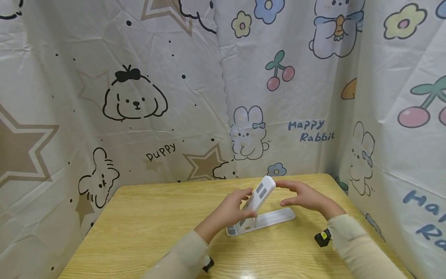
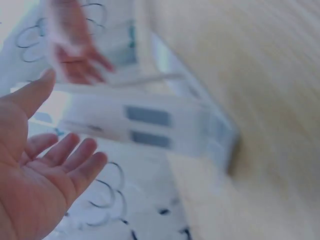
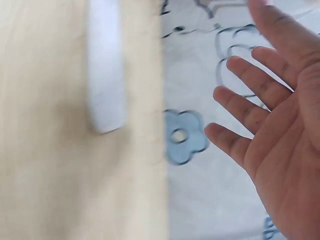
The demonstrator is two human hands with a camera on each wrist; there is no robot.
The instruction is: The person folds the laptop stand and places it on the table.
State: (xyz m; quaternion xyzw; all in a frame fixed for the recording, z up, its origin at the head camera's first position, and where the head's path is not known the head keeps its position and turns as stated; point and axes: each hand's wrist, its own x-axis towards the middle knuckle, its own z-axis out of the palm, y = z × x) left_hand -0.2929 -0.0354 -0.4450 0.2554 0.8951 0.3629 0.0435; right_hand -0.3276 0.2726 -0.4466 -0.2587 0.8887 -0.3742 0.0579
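On the table stands a white folding stand, its tilted panel bearing grey pads, propped above a long flat base. In the left wrist view the panel is blurred. My left hand is at the panel's left side, thumb and fingers spread apart on either side of it. That same hand shows an open palm in its wrist view. To the right of the panel's top, my right hand reaches in with fingers extended. Its palm holds nothing in the right wrist view.
The stand rests on a light wood-grain table. A cartoon-printed curtain hangs behind the table and along its sides. Dark wrist cameras sit at both sleeves.
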